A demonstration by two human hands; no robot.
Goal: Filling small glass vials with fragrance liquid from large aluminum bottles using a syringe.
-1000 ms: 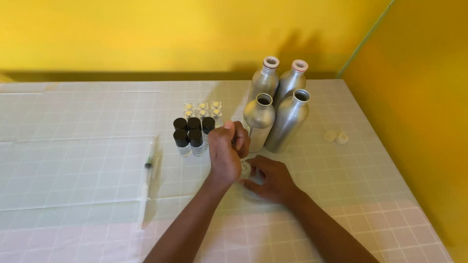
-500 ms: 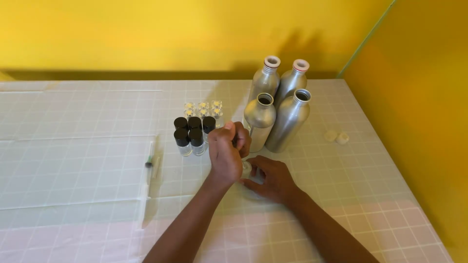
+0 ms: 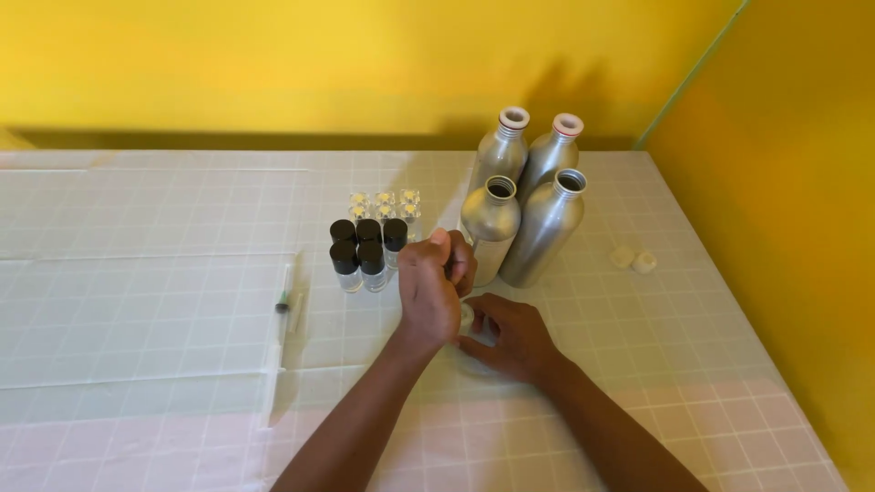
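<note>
Hands point(image 3: 460, 305) clenched over a small hidden thing, between black-capped vials point(image 3: 365, 251) and metal bottles point(image 3: 529, 205).

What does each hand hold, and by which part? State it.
Right hand fingers grip a small clear vial by its sides on the table. Left hand is closed above it; contents hidden.

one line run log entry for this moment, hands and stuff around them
left hand: raised, closed over small item | right hand: on table, steadying small clear vial | nearby: black-capped vials, four aluminium bottles, syringe
</note>
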